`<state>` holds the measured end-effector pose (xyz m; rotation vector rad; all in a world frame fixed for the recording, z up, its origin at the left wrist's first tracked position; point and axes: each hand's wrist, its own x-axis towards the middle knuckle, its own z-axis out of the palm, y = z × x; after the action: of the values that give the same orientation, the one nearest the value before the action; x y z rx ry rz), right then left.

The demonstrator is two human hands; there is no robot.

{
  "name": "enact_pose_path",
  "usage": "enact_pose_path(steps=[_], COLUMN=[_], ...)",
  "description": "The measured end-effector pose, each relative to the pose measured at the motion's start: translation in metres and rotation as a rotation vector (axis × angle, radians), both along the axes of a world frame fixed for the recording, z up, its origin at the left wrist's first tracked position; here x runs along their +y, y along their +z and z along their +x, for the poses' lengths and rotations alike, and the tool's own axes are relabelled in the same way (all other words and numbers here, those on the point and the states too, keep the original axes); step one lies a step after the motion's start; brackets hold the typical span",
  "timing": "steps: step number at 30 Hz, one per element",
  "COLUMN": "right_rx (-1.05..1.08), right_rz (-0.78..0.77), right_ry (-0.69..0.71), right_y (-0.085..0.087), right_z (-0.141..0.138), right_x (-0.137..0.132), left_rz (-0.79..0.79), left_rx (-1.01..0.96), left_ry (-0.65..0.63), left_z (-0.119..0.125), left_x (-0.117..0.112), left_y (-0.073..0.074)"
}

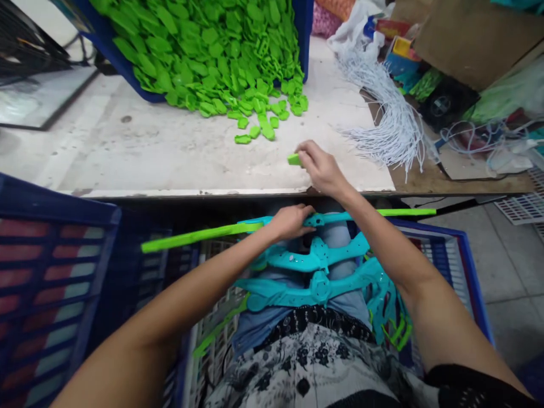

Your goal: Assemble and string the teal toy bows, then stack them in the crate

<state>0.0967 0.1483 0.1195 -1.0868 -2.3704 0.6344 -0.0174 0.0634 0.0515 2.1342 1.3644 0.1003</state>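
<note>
My right hand (322, 168) is closed, pinching a small green plastic piece (293, 159) just above the table's front edge. Over my lap, my left hand (291, 221) grips a long turquoise plastic part (335, 217) near its middle joint. A green strip (199, 236) extends from that part on the left, and another green strip (407, 212) on the right. Two similar turquoise parts (297, 259) lie across my thighs, closer to my body. More turquoise pieces with green ends (385, 294) hang at my right side.
A blue bin (123, 68) on its side spills many green pieces (225, 62) onto the white tabletop (170, 150). White cords (393, 116) lie to the right near a black fan (444, 105). Blue crates (96, 212) stand at left, and another crate (471, 272) at right.
</note>
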Motion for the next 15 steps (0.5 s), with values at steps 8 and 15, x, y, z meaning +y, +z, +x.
enact_pose_path(steps=[8,15], right_rx=[-0.173,-0.296], right_rz=[-0.199,0.024], right_ry=[0.051,0.134], right_y=[-0.022,-0.077], right_z=[0.113,0.091], right_x=[-0.074,-0.086], left_rz=[-0.277,-0.308], left_rx=[-0.377,-0.411], left_ry=[0.085,0.071], left_z=[-0.006,-0.005], left_x=[0.038,0.035], left_y=[0.005,0.004])
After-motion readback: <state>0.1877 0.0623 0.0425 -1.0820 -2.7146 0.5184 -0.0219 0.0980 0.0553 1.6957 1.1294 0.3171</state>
